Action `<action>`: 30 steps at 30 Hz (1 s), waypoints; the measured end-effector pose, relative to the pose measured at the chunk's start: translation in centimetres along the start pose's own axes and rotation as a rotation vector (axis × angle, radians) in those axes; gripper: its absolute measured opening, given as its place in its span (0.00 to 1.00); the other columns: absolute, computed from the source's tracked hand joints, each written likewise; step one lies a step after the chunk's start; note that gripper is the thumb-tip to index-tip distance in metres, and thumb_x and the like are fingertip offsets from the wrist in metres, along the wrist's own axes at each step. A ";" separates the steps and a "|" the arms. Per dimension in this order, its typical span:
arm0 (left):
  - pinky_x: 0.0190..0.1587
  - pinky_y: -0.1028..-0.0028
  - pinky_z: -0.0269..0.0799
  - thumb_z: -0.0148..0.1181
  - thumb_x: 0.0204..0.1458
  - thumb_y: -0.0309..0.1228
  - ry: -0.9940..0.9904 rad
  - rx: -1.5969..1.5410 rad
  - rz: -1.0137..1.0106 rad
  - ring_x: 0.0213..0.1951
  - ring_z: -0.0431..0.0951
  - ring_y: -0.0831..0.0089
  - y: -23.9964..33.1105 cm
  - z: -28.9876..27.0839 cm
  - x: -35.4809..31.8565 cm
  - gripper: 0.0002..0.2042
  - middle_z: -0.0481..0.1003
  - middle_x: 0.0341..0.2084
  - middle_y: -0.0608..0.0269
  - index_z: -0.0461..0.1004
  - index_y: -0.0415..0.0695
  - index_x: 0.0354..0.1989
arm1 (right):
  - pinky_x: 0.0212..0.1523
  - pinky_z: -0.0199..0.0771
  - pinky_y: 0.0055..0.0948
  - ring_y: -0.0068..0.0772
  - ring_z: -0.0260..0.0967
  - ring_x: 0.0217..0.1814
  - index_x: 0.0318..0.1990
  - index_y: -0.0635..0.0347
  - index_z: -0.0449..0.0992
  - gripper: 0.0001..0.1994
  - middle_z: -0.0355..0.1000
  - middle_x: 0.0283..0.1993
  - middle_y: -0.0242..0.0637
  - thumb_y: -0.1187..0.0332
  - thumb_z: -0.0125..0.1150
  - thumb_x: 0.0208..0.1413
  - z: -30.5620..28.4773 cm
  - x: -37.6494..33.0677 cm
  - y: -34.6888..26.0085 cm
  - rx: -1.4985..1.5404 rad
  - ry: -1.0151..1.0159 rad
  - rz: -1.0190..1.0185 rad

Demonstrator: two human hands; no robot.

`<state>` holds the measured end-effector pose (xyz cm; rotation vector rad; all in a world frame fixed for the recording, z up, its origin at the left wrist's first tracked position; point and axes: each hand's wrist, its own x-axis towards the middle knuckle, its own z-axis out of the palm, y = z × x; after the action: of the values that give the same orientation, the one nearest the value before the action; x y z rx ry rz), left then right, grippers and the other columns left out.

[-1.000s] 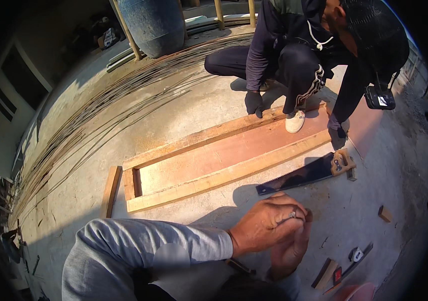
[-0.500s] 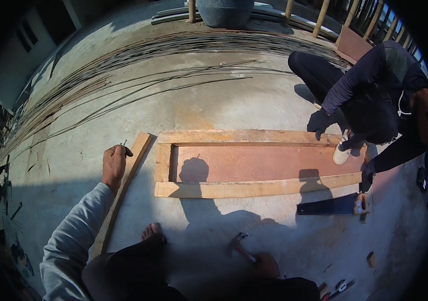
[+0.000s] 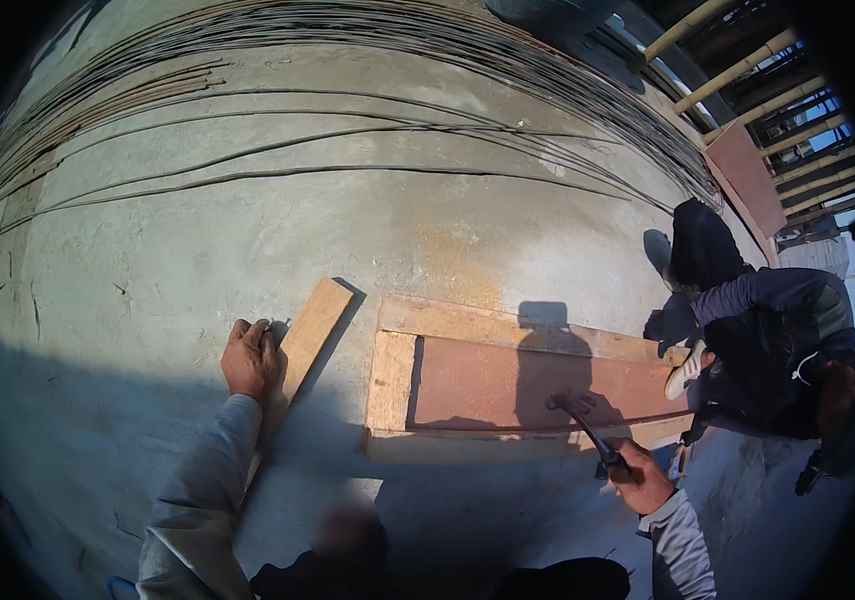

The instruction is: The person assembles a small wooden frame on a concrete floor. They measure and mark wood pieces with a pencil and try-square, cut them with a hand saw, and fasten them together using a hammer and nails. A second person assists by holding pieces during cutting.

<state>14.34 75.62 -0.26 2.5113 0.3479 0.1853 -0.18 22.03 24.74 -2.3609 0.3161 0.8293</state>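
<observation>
My left hand [image 3: 250, 358] is closed in a pinch on a nail [image 3: 275, 327], only partly visible between the fingertips. It is beside the upper part of a loose wooden plank [image 3: 313, 326] that slants across the concrete. My right hand [image 3: 639, 480] grips a hammer [image 3: 595, 438] by its dark handle, the head pointing up and left. Beneath the hammer lies a shallow box of wooden beams [image 3: 393, 385] around a reddish-brown panel [image 3: 472, 385]. Shadows fall across the panel.
At the right a co-worker [image 3: 772, 320] crouches with a gloved hand [image 3: 671, 328] and a shoe [image 3: 685, 370] at the box's far end. Long metal rods [image 3: 347, 30] stretch across the concrete floor behind. Bamboo poles [image 3: 737, 70] and a reddish board [image 3: 747, 180] stand at the upper right.
My right hand has lifted the hammer from low near the floor up over the box. My left hand stays by the plank with the nail. The view has shifted and tilted.
</observation>
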 end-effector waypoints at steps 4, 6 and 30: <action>0.37 0.61 0.74 0.56 0.55 0.27 0.044 -0.128 -0.138 0.34 0.77 0.53 -1.6 0.8 -1.2 0.09 0.73 0.33 0.54 0.80 0.43 0.42 | 0.43 0.74 0.44 0.58 0.75 0.42 0.55 0.67 0.68 0.18 0.73 0.42 0.56 0.71 0.60 0.59 -1.2 8.1 -7.3 -0.380 0.067 -0.151; 0.37 0.61 0.74 0.57 0.55 0.27 0.093 -0.126 -0.085 0.34 0.78 0.53 -2.1 0.8 -0.8 0.09 0.74 0.33 0.55 0.79 0.43 0.43 | 0.46 0.74 0.48 0.63 0.74 0.45 0.54 0.67 0.68 0.17 0.73 0.44 0.59 0.70 0.59 0.59 -2.0 10.6 -9.0 -0.623 -0.028 -0.137; 0.37 0.72 0.74 0.59 0.52 0.22 -0.650 -0.386 -0.108 0.32 0.77 0.74 -0.6 -11.1 9.7 0.06 0.79 0.28 0.58 0.82 0.36 0.34 | 0.44 0.76 0.41 0.52 0.77 0.42 0.65 0.66 0.62 0.27 0.76 0.42 0.54 0.66 0.60 0.60 5.0 16.0 -11.6 -0.038 -0.095 -0.166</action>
<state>21.15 84.87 9.00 2.0225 0.1561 -0.5467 14.42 33.87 16.96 -2.3369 0.0649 0.8707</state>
